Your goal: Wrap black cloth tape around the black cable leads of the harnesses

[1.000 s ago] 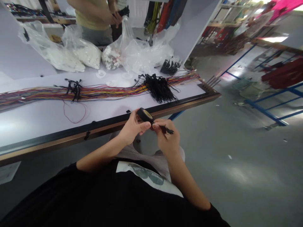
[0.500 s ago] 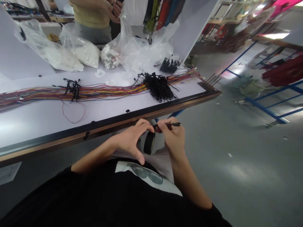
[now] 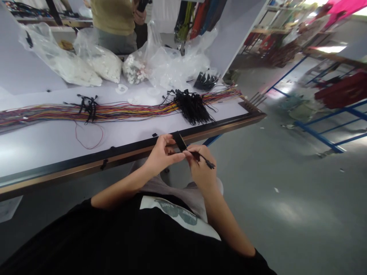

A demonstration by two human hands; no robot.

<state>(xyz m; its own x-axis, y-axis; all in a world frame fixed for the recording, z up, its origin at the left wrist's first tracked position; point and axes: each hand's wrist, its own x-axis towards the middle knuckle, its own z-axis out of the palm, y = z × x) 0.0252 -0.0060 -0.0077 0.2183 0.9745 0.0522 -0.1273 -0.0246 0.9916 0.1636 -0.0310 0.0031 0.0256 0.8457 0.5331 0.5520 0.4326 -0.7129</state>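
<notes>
Just off the front edge of the bench, my left hand (image 3: 160, 154) has its fingers curled by a roll of black tape (image 3: 179, 141), which stands tilted above it. The left thumb reaches across to the right fingertips. My right hand (image 3: 203, 168) is closed in a pinch on a short black cable (image 3: 207, 160), whose connector end sticks out over the back of the hand. Where the tape meets the cable is hidden by the fingers.
On the white bench (image 3: 129, 133) lies a long bundle of coloured wires (image 3: 132, 110) with black connector leads (image 3: 192, 107) on it. Clear plastic bags (image 3: 106, 67) of white parts line the back. Across it, a person (image 3: 113, 25) stands. Blue-framed racks (image 3: 318, 133) are at right.
The tape roll has swung up from hanging below the hands to above them. My left hand has closed in towards the right, and the cable end now points down to the right.
</notes>
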